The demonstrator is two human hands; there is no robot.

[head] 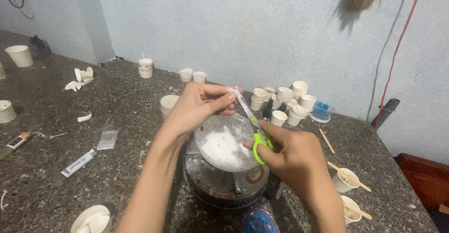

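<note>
**Scissors at the packet, over the bowl**

Left hand point(199, 106) pinches a small clear packet point(232, 91) by its top end, thumb and fingers closed on it. Right hand point(292, 160) is clenched through the green handles of the scissors point(255, 130), blades angled up and left toward the packet. Blade tips meet or nearly meet the packet just below the left fingertips; whether the cut has started is too small to tell.

Both hands are held above a clear bowl point(224, 141) of white powder, which sits on a dark round scale-like stand point(224, 188) on the speckled surface point(117, 120). The packet hangs over the bowl's far rim, directly above the powder.

Progress, as judged: powder already lies in the bowl, so some filling looks done. This packet looks unopened or barely opened; its contents are not yet out.

Around: a cluster of small white cups point(285, 103) behind the bowl near the wall, two cups with wooden sticks point(348, 179) to the right, an empty clear sachet point(107, 140) and a small tube point(78, 163) to the left, well apart from the hands.
</note>
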